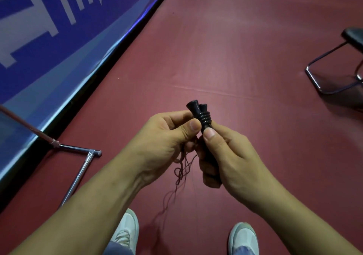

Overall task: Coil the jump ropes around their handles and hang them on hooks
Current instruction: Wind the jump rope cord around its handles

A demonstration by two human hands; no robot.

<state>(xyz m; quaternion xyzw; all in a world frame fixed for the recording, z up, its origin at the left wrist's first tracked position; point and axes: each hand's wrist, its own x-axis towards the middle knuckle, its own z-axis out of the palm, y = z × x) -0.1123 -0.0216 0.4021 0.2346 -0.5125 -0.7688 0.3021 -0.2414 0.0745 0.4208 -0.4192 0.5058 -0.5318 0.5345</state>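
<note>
Red floor (216,48) ran beneath the person, edged at left by a blue banner (39,28) with white shapes. A metal frame (82,162) stood beside the banner, and a black chair (334,72) sat well apart at right. Two pale shoes (125,229) showed below.

Both hands met over the floor, clamped on two black handles (198,109) held side by side. The right hand (225,152) gripped their lower part, thumb on top. The left hand (167,142) pinched them just below several turns of the jump rope (205,117) wound round them. Loose rope dangled tangled between the wrists.
</note>
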